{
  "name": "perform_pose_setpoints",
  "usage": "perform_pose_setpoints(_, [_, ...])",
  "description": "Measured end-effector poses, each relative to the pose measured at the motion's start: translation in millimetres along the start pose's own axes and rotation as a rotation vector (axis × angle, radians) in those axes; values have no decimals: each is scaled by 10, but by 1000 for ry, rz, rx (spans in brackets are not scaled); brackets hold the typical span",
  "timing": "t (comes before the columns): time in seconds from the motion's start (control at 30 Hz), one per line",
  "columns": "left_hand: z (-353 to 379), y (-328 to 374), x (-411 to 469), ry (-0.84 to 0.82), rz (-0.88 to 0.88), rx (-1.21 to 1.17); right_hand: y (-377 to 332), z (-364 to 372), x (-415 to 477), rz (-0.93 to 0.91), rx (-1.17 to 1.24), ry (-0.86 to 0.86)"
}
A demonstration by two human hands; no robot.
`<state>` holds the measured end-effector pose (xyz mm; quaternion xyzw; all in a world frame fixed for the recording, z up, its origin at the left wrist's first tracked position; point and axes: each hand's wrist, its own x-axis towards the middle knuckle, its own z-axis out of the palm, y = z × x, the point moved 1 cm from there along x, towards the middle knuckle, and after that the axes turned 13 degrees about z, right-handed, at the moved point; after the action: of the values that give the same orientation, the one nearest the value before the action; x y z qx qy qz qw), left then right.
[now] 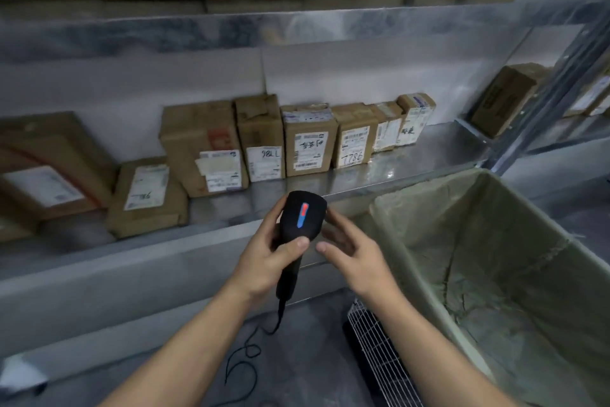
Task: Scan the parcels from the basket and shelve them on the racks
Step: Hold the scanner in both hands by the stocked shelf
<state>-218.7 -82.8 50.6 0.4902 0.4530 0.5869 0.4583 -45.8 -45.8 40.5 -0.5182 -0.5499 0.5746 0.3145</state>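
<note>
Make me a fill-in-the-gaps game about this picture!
1. The black scanner is gripped by the ___ hand.
2. The scanner's light strip is red and ___.
3. The parcels on the shelf are ___ cardboard boxes.

Missing words: left, blue, brown.

A shiny grey metal rack point(132, 37) fills the far side, with a plain pale back wall point(132, 83), a slanted metal post point(561, 92) on the right, and a grey floor point(307, 367) near us under soft, dim light.
</note>
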Motion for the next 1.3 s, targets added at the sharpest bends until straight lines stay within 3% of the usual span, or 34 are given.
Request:
perform_pose_setpoints(0.33, [81, 35, -910, 251, -22, -65, 182, 297, -538, 71, 159, -247])
perform_pose_setpoints(0.57, [-91, 86, -1513, 326, -116, -158, 265, 531, -836, 154, 201, -406])
perform_pose_setpoints(0.8, [-460, 181, -1973, 391, -103, -185, 196, 873, -1033, 160, 191, -568])
perform_pose_setpoints(1.07, [-1127, 273, -2383, 461, -82, -212, 136, 1618, -1245, 171, 191, -623])
perform_pose_setpoints(1.3, [-2049, 307, -2811, 539, -91, -235, 111, 2659, -1523, 201, 205, -573])
